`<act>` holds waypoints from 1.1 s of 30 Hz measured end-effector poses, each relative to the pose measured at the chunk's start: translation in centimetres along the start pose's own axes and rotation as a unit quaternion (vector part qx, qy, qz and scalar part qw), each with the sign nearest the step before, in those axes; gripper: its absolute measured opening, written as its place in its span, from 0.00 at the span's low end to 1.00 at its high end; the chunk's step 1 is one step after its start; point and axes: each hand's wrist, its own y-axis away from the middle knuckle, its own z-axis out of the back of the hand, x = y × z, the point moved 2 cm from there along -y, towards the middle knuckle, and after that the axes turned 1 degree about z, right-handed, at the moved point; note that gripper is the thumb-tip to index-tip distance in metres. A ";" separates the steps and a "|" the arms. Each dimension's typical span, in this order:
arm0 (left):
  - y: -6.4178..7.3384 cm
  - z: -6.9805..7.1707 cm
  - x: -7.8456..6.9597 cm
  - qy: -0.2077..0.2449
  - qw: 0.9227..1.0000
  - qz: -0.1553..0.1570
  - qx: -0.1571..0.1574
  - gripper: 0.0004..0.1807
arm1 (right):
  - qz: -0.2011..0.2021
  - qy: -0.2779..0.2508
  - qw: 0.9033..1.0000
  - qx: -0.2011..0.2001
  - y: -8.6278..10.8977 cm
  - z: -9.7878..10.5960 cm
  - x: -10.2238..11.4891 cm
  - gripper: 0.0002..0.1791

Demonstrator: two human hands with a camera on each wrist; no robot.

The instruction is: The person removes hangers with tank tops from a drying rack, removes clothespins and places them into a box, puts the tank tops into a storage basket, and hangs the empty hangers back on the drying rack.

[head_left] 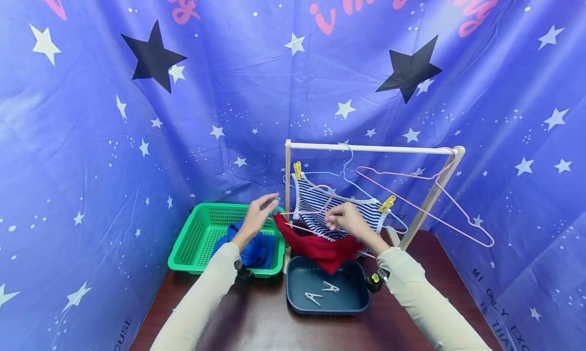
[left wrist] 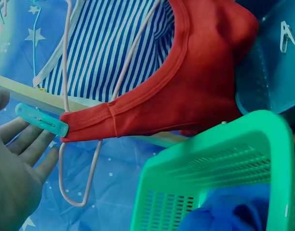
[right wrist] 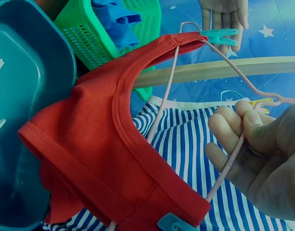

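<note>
Between the hands hangs a red garment [head_left: 320, 246] on a pink hanger [right wrist: 227, 166]. My right hand [head_left: 350, 221] pinches that hanger just below its hook, with finger and thumb. A teal clothespin [left wrist: 41, 119] clips one red strap to the hanger's left end, and another teal clothespin [right wrist: 175, 224] sits on the other strap. Beside the first clothespin is my left hand [head_left: 258, 216], its fingers extended and reaching behind it. Just behind, a striped garment [head_left: 316, 193] hangs from a blue hanger, held by yellow clothespins [head_left: 387, 204].
A wooden rack [head_left: 375, 148] stands at the back, with a bare pink hanger [head_left: 398, 198] on its right end. At left, a green basket [head_left: 183, 239] contains blue cloth [head_left: 254, 249]. Two pale clothespins [head_left: 313, 298] lie in a dark blue tub [head_left: 329, 309] below the red garment.
</note>
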 end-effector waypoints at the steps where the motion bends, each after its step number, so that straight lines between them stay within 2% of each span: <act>1: -0.2 -0.1 0.4 0.004 1.000 -0.001 0.011 0.22 | -0.001 0.001 1.000 0.001 0.0 0.0 0.0 0.07; 5: -0.6 0.0 0.3 0.004 0.999 -0.009 0.031 0.21 | -0.003 0.004 1.000 0.005 -0.1 0.1 0.1 0.07; 9: -0.7 0.3 0.2 -0.012 0.999 -0.004 0.030 0.18 | -0.004 0.008 1.000 0.006 -0.1 0.2 0.1 0.07; 21: -0.7 0.5 0.2 0.003 0.999 0.031 -0.009 0.12 | 0.000 0.005 1.000 0.009 -0.1 -0.2 0.3 0.07; 25: -0.6 0.4 0.2 -0.006 0.999 0.029 -0.013 0.11 | -0.009 0.003 1.000 0.006 -0.1 -0.4 0.3 0.07; 33: -0.8 0.1 0.6 0.006 0.999 0.024 -0.030 0.13 | -0.013 -0.006 1.000 0.007 0.1 -0.2 0.4 0.07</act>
